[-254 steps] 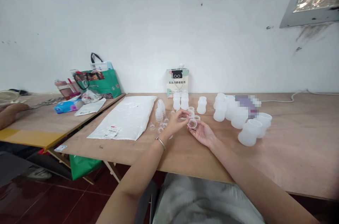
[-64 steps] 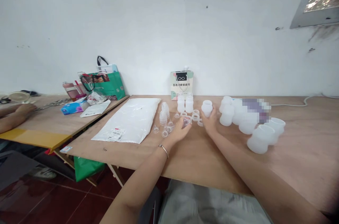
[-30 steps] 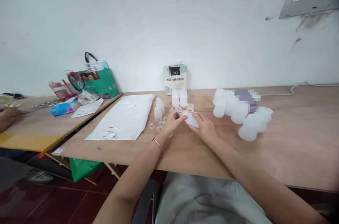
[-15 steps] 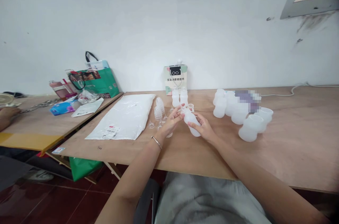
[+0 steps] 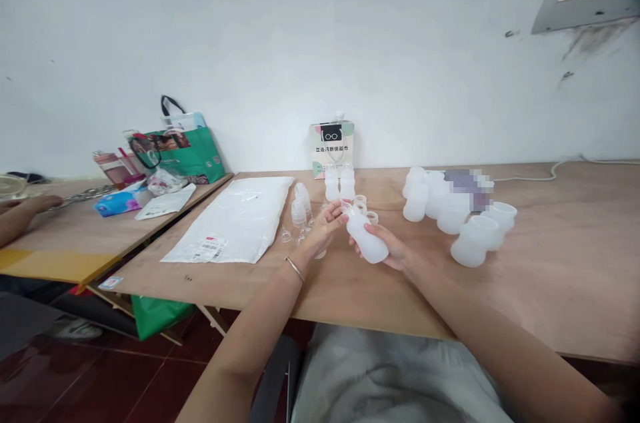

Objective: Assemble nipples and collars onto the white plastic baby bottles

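Observation:
A frosted white baby bottle [image 5: 369,242] is tilted in front of me, its top pointing up and to the left. My right hand [image 5: 393,247] is wrapped around its body. At the top end, the fingers of my left hand [image 5: 327,226] pinch the bottle's clear nipple [image 5: 346,206]. Left of that hand, several clear nipples [image 5: 286,235] and stacked clear caps [image 5: 299,210] stand on the table. White ring collars [image 5: 371,217] lie just behind the bottle. Two assembled bottles [image 5: 332,184] stand farther back.
Several open white bottle bodies [image 5: 468,251] stand at the right, near a blurred purple patch [image 5: 467,188]. A white mailing bag [image 5: 235,216] lies left. A printed paper bag [image 5: 332,150] stands against the wall. Another person's hand [image 5: 43,203] is at the neighbouring table, near a green bag [image 5: 200,156].
My right hand has shifted lower and further around the bottle, whose base has moved slightly right. My left hand stays at the nipple. The other person's hand has reached further right.

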A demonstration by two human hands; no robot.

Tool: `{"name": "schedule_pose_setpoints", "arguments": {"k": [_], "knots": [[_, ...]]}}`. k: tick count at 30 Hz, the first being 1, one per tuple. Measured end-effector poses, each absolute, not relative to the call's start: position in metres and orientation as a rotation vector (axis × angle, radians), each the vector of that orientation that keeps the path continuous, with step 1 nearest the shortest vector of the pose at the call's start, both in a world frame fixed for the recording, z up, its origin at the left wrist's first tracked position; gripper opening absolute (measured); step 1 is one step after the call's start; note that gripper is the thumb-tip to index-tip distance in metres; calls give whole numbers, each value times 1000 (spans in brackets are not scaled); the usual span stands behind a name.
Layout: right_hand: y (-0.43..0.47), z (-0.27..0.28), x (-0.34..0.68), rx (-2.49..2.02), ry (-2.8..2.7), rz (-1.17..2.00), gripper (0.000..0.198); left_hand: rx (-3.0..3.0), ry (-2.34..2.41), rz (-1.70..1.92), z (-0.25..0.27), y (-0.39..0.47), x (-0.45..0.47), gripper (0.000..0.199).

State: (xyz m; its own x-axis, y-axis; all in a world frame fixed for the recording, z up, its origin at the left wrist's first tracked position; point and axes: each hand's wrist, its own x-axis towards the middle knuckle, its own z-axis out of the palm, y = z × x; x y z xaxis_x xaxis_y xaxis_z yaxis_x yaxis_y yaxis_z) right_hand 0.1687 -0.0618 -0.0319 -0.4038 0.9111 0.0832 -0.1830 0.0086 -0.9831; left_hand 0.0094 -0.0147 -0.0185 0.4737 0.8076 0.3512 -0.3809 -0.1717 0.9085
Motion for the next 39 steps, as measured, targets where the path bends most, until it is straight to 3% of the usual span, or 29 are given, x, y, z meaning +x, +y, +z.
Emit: {"name": "schedule_pose_setpoints", "arguments": {"k": [6,8,10,15,17,19,23,25,29,33,36,39], "knots": [[-52,-51,161,-1086,-1440,718,58,1313,479,1120,-19,-15,13,42],[-51,-53,159,-1127,-1444,617,59,1348,525,1123,-21,-13,12,37],[-53,-50,160,-1114,-1442,701,55,1411,550,1137,-23,-12,11,35],[-62,-34,166,-865,-1321,1448,41,1497,506,1138,-25,-12,8,33],[-64,-32,166,-793,-1280,1588,41,1490,463,1126,-24,-14,9,32],[-64,-33,164,-821,-1293,1519,42,1461,459,1114,-23,-16,11,34],[-61,-39,155,-1016,-1389,933,50,1397,491,1093,-22,-17,13,39],[-61,-41,153,-1031,-1419,841,50,1386,520,1110,-21,-17,13,38],[-63,-40,156,-888,-1315,1382,36,1380,502,1091,-21,-19,11,38],[-66,-35,162,-631,-1158,1813,39,1329,413,1036,-21,-22,12,46],[-66,-34,160,-607,-1143,1877,43,1303,431,1048,-23,-20,14,47],[-64,-37,155,-754,-1182,1679,44,1300,476,1105,-26,-17,15,43]]}}
